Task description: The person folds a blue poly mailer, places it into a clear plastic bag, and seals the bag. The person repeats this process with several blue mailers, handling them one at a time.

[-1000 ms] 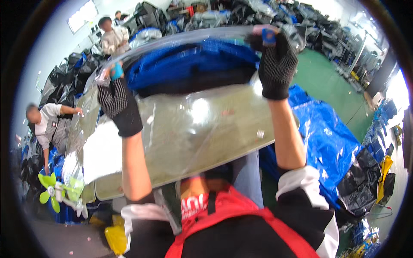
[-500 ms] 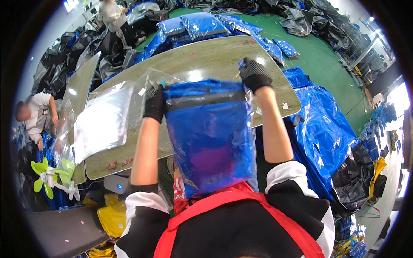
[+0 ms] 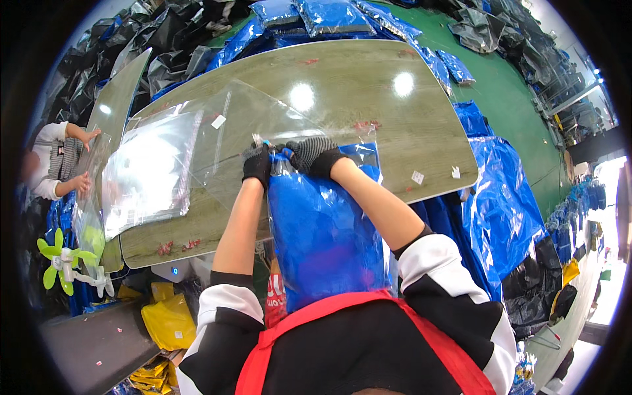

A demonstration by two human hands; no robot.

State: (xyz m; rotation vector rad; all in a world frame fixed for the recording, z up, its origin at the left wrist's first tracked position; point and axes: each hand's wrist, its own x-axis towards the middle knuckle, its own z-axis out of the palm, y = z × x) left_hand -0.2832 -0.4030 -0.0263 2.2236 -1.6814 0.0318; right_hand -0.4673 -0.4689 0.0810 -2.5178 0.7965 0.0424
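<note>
**Black-gloved right hand (image 3: 315,155) shifts in from the far corner to meet the black-gloved left hand (image 3: 257,163)**

Half a second ago the hands are well apart; now they sit side by side. The biggest thing here is the wood-grained table with rounded corners (image 3: 355,85). Across its near edge lies the flat blue package in glossy clear plastic (image 3: 322,220), upper end at the tabletop, lower end against the red apron (image 3: 263,349). To the left spreads a shiny stack of clear plastic bags (image 3: 155,168), and a loose clear plastic sheet (image 3: 230,135) reaches close to the left hand.

Both hands are curled at the package's upper left edge; fingertips are hidden, so I cannot tell whether either pinches the wrap. Smallest is a white paper scrap (image 3: 218,122) near the sheet.

The likeliest trouble, I judge, is the package sliding off the near edge, since much of it overhangs and a loose hold would free it. Grippy gloves could also snag the thin sheet and drag it along.
</note>
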